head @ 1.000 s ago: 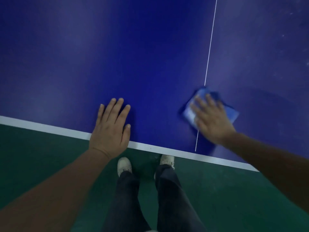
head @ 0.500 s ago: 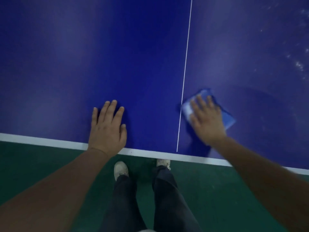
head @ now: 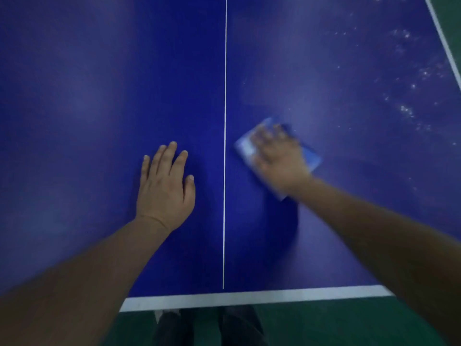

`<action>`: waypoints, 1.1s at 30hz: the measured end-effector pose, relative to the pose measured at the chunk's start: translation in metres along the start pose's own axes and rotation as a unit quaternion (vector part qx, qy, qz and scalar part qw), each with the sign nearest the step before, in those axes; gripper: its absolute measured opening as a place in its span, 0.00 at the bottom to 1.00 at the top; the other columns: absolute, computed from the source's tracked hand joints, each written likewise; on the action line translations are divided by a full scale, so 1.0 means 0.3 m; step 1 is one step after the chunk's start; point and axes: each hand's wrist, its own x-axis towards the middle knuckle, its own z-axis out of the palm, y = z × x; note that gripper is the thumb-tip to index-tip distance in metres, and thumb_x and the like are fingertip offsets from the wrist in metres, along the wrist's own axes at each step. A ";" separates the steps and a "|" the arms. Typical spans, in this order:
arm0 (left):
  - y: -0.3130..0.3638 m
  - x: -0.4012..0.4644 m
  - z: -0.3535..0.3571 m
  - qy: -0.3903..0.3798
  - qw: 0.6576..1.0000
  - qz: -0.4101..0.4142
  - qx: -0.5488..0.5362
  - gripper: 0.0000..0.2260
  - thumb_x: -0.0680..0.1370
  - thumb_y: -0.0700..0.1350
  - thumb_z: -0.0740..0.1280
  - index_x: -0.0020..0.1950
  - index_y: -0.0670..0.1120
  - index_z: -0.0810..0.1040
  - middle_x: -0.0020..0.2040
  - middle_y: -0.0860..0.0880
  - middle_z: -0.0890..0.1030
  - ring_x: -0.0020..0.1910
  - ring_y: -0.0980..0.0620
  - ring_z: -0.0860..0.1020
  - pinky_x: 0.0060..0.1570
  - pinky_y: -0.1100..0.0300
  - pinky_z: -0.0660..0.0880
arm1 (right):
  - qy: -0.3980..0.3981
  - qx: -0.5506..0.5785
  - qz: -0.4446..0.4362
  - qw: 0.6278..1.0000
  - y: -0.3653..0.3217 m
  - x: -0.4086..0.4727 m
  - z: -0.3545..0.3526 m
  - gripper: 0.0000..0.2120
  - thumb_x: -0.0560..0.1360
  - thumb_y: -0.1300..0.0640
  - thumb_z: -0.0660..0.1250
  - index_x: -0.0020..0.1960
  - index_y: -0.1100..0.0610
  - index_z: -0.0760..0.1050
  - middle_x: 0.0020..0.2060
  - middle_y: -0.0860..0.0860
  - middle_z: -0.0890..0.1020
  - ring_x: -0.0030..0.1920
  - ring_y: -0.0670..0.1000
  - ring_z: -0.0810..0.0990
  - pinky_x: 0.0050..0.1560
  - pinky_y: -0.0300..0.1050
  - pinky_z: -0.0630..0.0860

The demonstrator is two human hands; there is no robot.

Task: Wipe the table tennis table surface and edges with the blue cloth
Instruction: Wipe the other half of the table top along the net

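The blue table tennis table (head: 87, 96) fills the view, with a white centre line (head: 225, 121) running away from me and a white near edge (head: 249, 299). A folded blue cloth (head: 245, 147) lies just right of the centre line. My right hand (head: 279, 158) presses flat on the cloth, blurred by motion. My left hand (head: 164, 186) rests flat on the table left of the line, fingers straight and holding nothing. White dusty specks (head: 406, 111) dot the table's far right part.
Green floor (head: 336, 325) shows below the near edge, with my dark trouser legs (head: 212, 328) against the table. The table's right side edge (head: 446, 48) and more green floor appear at the top right corner.
Both hands have moved farther from the near edge onto the table. The right hand slid the cloth forward just right of the centre line, and the view shifted to the right.
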 end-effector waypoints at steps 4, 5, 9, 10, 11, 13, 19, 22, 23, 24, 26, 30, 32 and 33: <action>0.032 0.111 0.022 -0.012 1.000 0.016 0.016 0.26 0.82 0.51 0.53 0.79 0.43 0.64 0.81 0.43 0.59 0.81 0.45 0.54 0.80 0.46 0.44 | -0.020 0.091 0.438 0.894 0.368 0.039 -0.062 0.28 0.83 0.43 0.43 0.82 0.50 0.53 0.82 0.52 0.52 0.80 0.63 0.48 0.75 0.71 0.49; 0.042 0.144 0.031 -0.013 1.000 0.020 0.017 0.25 0.83 0.50 0.54 0.79 0.43 0.63 0.82 0.43 0.58 0.81 0.46 0.53 0.80 0.46 0.43 | -0.011 0.091 0.463 0.882 0.328 0.040 -0.060 0.28 0.84 0.44 0.45 0.82 0.51 0.53 0.81 0.53 0.53 0.80 0.63 0.47 0.75 0.71 0.47; 0.081 0.265 0.073 -0.004 1.000 0.013 0.027 0.27 0.82 0.52 0.53 0.79 0.42 0.62 0.81 0.43 0.58 0.81 0.45 0.53 0.80 0.46 0.42 | 0.031 0.037 0.121 0.991 -0.079 -0.001 0.010 0.29 0.81 0.48 0.48 0.79 0.58 0.61 0.78 0.57 0.63 0.79 0.63 0.57 0.74 0.70 0.53; 0.086 0.281 0.082 -0.003 1.000 0.005 0.029 0.29 0.81 0.53 0.52 0.79 0.42 0.63 0.81 0.43 0.59 0.81 0.45 0.53 0.80 0.45 0.43 | -0.007 0.053 0.010 0.999 -0.135 -0.029 0.012 0.29 0.81 0.47 0.49 0.79 0.56 0.62 0.79 0.54 0.63 0.79 0.61 0.56 0.74 0.68 0.54; 0.091 0.287 0.089 -0.005 0.999 -0.004 0.035 0.30 0.80 0.54 0.50 0.79 0.42 0.63 0.81 0.43 0.59 0.81 0.45 0.53 0.80 0.44 0.43 | -0.038 0.063 -0.075 0.994 -0.125 -0.035 -0.002 0.28 0.81 0.45 0.50 0.79 0.54 0.62 0.79 0.52 0.63 0.79 0.59 0.57 0.74 0.66 0.56; 0.096 0.290 0.099 -0.012 0.999 -0.012 0.052 0.30 0.80 0.55 0.48 0.80 0.42 0.61 0.81 0.43 0.58 0.82 0.45 0.51 0.79 0.43 0.43 | -0.014 0.047 -0.108 0.993 0.059 -0.002 -0.003 0.27 0.80 0.46 0.53 0.76 0.55 0.67 0.76 0.55 0.69 0.75 0.62 0.65 0.68 0.67 0.65; 0.096 0.304 0.097 -0.044 0.995 -0.025 0.087 0.33 0.80 0.58 0.43 0.82 0.44 0.53 0.83 0.45 0.51 0.82 0.47 0.44 0.79 0.41 0.40 | -0.009 0.082 0.476 0.876 0.550 -0.010 -0.060 0.31 0.82 0.44 0.43 0.81 0.55 0.54 0.81 0.53 0.54 0.80 0.62 0.49 0.75 0.70 0.49; 0.093 0.304 0.097 -0.053 0.994 -0.026 0.090 0.32 0.80 0.57 0.43 0.82 0.44 0.54 0.83 0.45 0.51 0.82 0.47 0.44 0.79 0.40 0.41 | 0.038 0.025 0.343 0.938 0.252 -0.044 -0.015 0.30 0.81 0.45 0.49 0.78 0.58 0.64 0.78 0.57 0.63 0.78 0.65 0.58 0.74 0.72 0.55; 0.092 0.303 0.097 -0.054 0.994 -0.026 0.090 0.32 0.80 0.57 0.43 0.82 0.44 0.54 0.83 0.44 0.51 0.82 0.47 0.45 0.79 0.40 0.41 | 0.036 0.031 0.238 0.970 0.132 -0.061 -0.001 0.29 0.81 0.45 0.52 0.78 0.57 0.65 0.78 0.56 0.64 0.78 0.64 0.59 0.73 0.70 0.56; 0.090 0.304 0.096 -0.056 0.994 -0.027 0.089 0.32 0.80 0.57 0.44 0.82 0.44 0.54 0.83 0.44 0.52 0.82 0.47 0.45 0.79 0.40 0.41 | 0.011 0.040 0.131 0.991 0.039 -0.087 0.004 0.28 0.81 0.45 0.53 0.78 0.56 0.65 0.78 0.55 0.64 0.79 0.62 0.59 0.73 0.67 0.56; 0.089 0.307 0.096 -0.059 0.994 -0.027 0.090 0.32 0.80 0.57 0.44 0.82 0.44 0.55 0.83 0.44 0.52 0.82 0.47 0.45 0.79 0.40 0.42 | -0.031 0.055 0.016 0.998 0.039 -0.098 -0.016 0.29 0.80 0.45 0.55 0.78 0.55 0.66 0.78 0.52 0.64 0.79 0.60 0.59 0.71 0.63 0.61; 0.088 0.306 0.096 -0.062 0.993 -0.024 0.093 0.31 0.81 0.56 0.45 0.82 0.43 0.55 0.83 0.44 0.52 0.82 0.47 0.46 0.79 0.40 0.42 | -0.031 0.033 0.201 0.979 0.414 -0.080 -0.028 0.34 0.75 0.46 0.51 0.78 0.60 0.64 0.78 0.57 0.64 0.77 0.65 0.61 0.67 0.68 0.68; 0.085 0.306 0.098 -0.060 0.994 -0.020 0.092 0.31 0.81 0.56 0.45 0.82 0.43 0.56 0.83 0.44 0.53 0.82 0.47 0.46 0.79 0.40 0.42 | -0.081 0.042 0.223 0.971 0.469 -0.113 -0.054 0.35 0.77 0.42 0.48 0.80 0.57 0.58 0.79 0.54 0.58 0.79 0.64 0.56 0.71 0.67 0.64; 0.085 0.307 0.099 -0.059 0.994 -0.019 0.090 0.31 0.81 0.56 0.45 0.81 0.43 0.56 0.83 0.44 0.53 0.82 0.47 0.46 0.79 0.40 0.42 | -0.064 0.022 0.170 0.983 0.452 -0.151 -0.061 0.33 0.80 0.41 0.48 0.80 0.57 0.59 0.79 0.56 0.60 0.77 0.65 0.59 0.68 0.66 0.68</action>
